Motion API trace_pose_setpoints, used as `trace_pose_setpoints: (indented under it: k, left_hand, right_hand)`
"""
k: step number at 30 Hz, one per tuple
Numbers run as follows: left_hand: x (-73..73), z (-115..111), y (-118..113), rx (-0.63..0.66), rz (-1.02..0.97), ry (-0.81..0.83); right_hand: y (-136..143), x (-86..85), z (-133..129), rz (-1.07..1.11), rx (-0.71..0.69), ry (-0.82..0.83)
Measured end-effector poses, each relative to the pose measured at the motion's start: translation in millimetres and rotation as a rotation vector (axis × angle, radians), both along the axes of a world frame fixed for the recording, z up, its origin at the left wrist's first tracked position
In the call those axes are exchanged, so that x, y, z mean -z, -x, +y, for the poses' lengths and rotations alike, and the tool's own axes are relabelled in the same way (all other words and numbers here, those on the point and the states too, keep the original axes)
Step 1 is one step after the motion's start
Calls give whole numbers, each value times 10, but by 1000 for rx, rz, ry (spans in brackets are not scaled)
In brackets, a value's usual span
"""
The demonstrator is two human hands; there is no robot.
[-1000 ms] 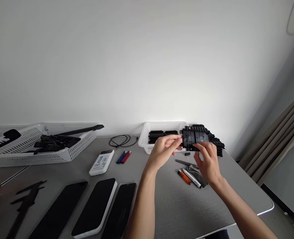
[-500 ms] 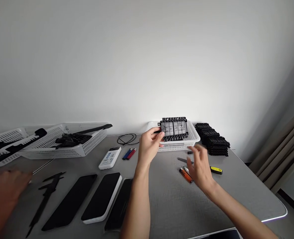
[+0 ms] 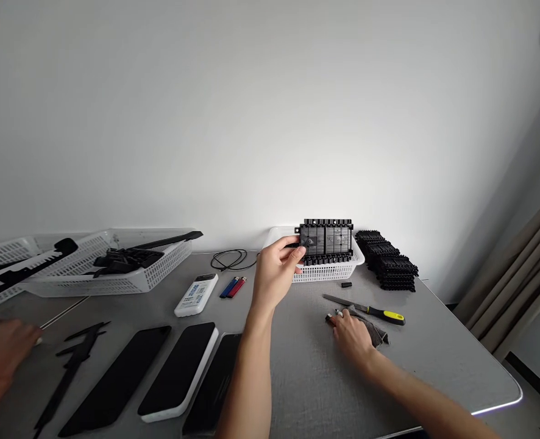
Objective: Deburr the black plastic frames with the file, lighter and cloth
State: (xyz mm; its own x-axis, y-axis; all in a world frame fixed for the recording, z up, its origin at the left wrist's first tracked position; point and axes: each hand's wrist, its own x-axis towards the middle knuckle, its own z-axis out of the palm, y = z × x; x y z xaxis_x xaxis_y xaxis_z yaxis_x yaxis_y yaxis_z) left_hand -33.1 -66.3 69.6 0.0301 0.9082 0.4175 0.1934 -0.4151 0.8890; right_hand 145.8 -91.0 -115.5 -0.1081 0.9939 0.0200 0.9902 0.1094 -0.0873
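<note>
My left hand pinches the left edge of a black plastic panel with toothed top and bottom edges. The panel is held upright, in front of a white perforated basket. Down on the table, my right hand has its fingers closed over a lighter; only its metal end shows. A small white-tipped item sticks out by the fingers. Partly under this hand lies a dark grey cloth. Just behind is a file with a yellow-and-black handle.
Stacked black toothed panels stand at right. A white power bank, two lighters and a cable lie left of centre. Phone-like slabs and a caliper lie nearer. Another person's hand is at far left.
My right hand has come down from above the table onto the lighter, its fingers closing. The grey cloth now shows beside it. My left hand still holds the panel, now turned slightly.
</note>
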Motion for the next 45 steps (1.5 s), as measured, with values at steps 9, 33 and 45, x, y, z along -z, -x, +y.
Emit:
trace_pose_setpoints:
  k: [9,33,45]
  left_hand:
    - [36,88,49,20,-25,7]
    - [60,207,-84,26,-49,42]
    - [37,163,-108,208,20,33]
  right_hand:
    - [-273,-578,173,287,31,-151]
    - [-436,-1566,583,1421,-45,-478]
    - [-382,-1629,450,1287,20,-632]
